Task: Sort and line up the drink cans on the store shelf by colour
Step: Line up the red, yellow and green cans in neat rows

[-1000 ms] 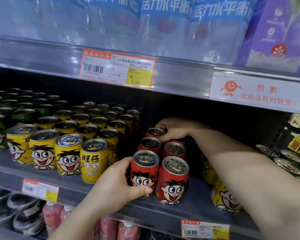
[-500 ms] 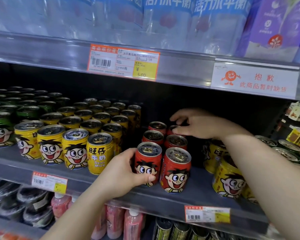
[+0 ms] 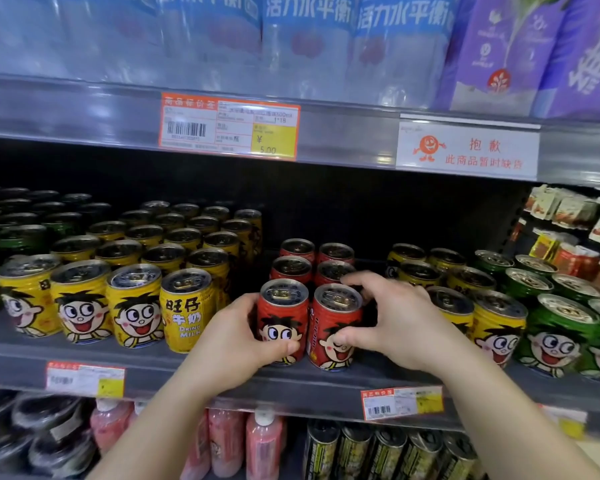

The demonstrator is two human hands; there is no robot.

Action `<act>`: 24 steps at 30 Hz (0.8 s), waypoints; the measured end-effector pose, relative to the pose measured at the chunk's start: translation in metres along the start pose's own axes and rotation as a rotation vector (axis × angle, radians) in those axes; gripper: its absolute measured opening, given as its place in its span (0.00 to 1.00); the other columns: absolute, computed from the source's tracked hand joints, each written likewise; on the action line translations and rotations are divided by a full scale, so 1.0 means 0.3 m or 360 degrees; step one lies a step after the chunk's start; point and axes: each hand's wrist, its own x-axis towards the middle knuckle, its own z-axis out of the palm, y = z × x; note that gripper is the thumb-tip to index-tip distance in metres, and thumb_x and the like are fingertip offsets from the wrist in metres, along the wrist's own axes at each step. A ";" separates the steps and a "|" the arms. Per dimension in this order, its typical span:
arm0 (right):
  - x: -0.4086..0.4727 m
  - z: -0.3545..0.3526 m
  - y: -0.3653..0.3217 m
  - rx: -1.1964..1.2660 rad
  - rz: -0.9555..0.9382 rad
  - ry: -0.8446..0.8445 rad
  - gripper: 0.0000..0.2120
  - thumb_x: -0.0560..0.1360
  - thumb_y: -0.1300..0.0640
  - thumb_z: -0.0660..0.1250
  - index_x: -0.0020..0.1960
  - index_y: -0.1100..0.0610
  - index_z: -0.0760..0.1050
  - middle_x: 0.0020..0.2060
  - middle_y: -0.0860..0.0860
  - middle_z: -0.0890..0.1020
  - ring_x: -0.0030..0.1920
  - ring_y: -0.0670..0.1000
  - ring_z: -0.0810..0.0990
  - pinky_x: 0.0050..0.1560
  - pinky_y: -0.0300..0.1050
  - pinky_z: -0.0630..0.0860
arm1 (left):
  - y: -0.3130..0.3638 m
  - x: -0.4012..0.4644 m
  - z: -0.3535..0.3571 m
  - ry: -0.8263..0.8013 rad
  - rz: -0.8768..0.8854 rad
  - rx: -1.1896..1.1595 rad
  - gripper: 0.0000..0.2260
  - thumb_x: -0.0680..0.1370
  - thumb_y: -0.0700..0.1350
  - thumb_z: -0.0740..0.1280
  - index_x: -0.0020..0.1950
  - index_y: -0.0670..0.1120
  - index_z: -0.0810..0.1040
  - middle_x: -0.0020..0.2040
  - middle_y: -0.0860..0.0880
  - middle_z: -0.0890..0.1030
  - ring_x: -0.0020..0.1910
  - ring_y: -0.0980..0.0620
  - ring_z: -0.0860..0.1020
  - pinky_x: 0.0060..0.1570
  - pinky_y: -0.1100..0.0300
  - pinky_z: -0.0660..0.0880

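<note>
Your left hand (image 3: 243,336) reaches up from below and wraps round the front left red metal drink can with the cartoon face (image 3: 283,322). Your thumb lies across the front of it, low down, and your fingers curl round its left side. Your right hand (image 3: 392,320) comes in from the right and cups the front right red metal can (image 3: 336,327) just beside it. Your thumb presses on the front and your bent fingers arch over the top rim. Both cans stand upright, side by side, at the front of the grey metal shelf (image 3: 194,368). More red cans (image 3: 293,268) line up behind them. Yellow cans with the same face (image 3: 136,306) stand to the left, and more yellow cans (image 3: 496,323) and green cans (image 3: 561,334) to the right.
</note>
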 end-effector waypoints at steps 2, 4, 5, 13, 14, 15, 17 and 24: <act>0.003 0.018 0.013 0.0058 0.0006 0.0032 0.35 0.65 0.37 0.72 0.68 0.38 0.61 0.63 0.43 0.73 0.65 0.50 0.66 0.62 0.47 0.63 | 0.006 -0.001 0.000 0.0004 -0.0002 0.0023 0.29 0.60 0.50 0.81 0.57 0.55 0.74 0.48 0.56 0.84 0.45 0.61 0.82 0.49 0.57 0.80; 0.004 0.036 0.025 0.0093 0.0005 0.0061 0.34 0.66 0.37 0.72 0.68 0.37 0.62 0.63 0.42 0.74 0.64 0.49 0.68 0.63 0.48 0.63 | 0.016 -0.003 0.000 0.0000 -0.0009 0.0055 0.28 0.61 0.50 0.81 0.57 0.56 0.73 0.47 0.56 0.83 0.44 0.62 0.82 0.48 0.59 0.80; 0.002 0.044 0.029 0.0109 0.0011 0.0079 0.33 0.66 0.38 0.71 0.68 0.37 0.63 0.62 0.42 0.74 0.64 0.49 0.69 0.64 0.48 0.63 | 0.020 -0.005 0.000 0.0000 -0.0004 0.0068 0.29 0.61 0.50 0.81 0.57 0.55 0.73 0.47 0.56 0.83 0.44 0.62 0.82 0.47 0.61 0.80; -0.044 0.118 0.029 0.0243 0.0079 0.0330 0.31 0.70 0.39 0.69 0.70 0.39 0.63 0.63 0.42 0.73 0.64 0.48 0.67 0.66 0.51 0.63 | 0.038 -0.004 0.002 -0.0013 0.0077 0.0141 0.34 0.63 0.50 0.80 0.66 0.52 0.69 0.48 0.61 0.77 0.45 0.67 0.76 0.37 0.74 0.70; -0.054 0.128 0.027 0.0248 0.0077 0.0375 0.31 0.70 0.39 0.68 0.70 0.39 0.63 0.63 0.42 0.74 0.64 0.48 0.66 0.66 0.50 0.63 | 0.041 -0.006 0.003 -0.0011 0.0088 0.0123 0.37 0.63 0.49 0.80 0.68 0.51 0.67 0.51 0.60 0.77 0.47 0.66 0.76 0.39 0.75 0.70; -0.067 0.135 0.028 0.0244 0.0075 0.0423 0.30 0.70 0.38 0.68 0.70 0.39 0.63 0.63 0.42 0.73 0.64 0.48 0.66 0.66 0.50 0.63 | 0.043 -0.010 0.005 0.0000 0.0093 0.0085 0.41 0.63 0.49 0.80 0.71 0.49 0.64 0.55 0.59 0.76 0.51 0.64 0.76 0.44 0.73 0.71; -0.106 0.145 0.042 0.0236 0.0096 0.0548 0.29 0.71 0.39 0.67 0.69 0.41 0.65 0.63 0.41 0.73 0.65 0.48 0.66 0.65 0.49 0.63 | 0.047 -0.030 0.006 0.0065 0.0086 0.0028 0.48 0.63 0.49 0.80 0.75 0.47 0.57 0.63 0.55 0.72 0.61 0.57 0.73 0.57 0.63 0.71; -0.267 0.156 0.157 0.0237 0.0311 0.0701 0.20 0.74 0.45 0.67 0.64 0.45 0.72 0.52 0.42 0.77 0.57 0.47 0.72 0.60 0.49 0.68 | 0.071 -0.206 0.059 0.0566 0.0227 0.0255 0.41 0.66 0.53 0.77 0.74 0.44 0.62 0.66 0.46 0.71 0.65 0.49 0.71 0.65 0.55 0.68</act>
